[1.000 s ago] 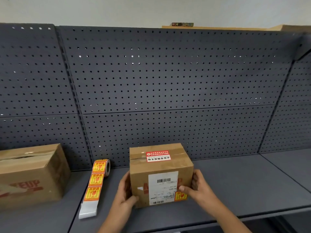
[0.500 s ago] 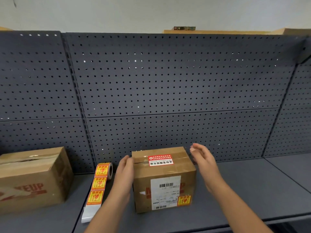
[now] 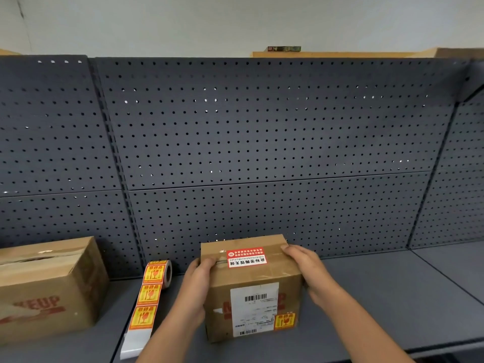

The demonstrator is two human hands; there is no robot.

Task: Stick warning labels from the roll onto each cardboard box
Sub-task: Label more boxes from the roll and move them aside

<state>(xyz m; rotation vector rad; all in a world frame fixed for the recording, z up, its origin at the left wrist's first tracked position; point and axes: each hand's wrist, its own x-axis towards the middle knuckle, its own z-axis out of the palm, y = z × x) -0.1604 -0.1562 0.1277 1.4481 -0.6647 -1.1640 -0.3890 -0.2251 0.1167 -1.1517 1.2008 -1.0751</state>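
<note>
Small cardboard box point(image 3: 264, 275) sits on the shelf point(image 3: 379, 297), mid-span, close to the front edge, with a gap to the pegboard point(image 3: 262, 140) behind it. Both hands are on it, one per side, box between them. Left hand point(image 3: 199, 281) lies flat against the left side, fingers hooked over the top left edge. Right hand point(image 3: 305, 268) lies on the right side, fingers curled over the top right edge near the back corner. Can't tell if the box is lifted or just resting.

Box front: white shipping label point(image 3: 252, 307) in the middle, yellow-red warning label point(image 3: 285, 320) stuck at the lower right corner, touching the shipping label's edge. Box top: red-white sticker point(image 3: 246, 257) across the tape seam.

Label roll point(image 3: 159, 271) stands on edge just left of the left hand, near the shelf's back edge. Its strip point(image 3: 146, 305) is unrolled toward the front edge, three labels showing, then bare backing at the end.

Large cardboard box point(image 3: 49, 286) sits at the shelf's left end, well apart from the small one, no yellow-red label visible on the faces shown.
</note>
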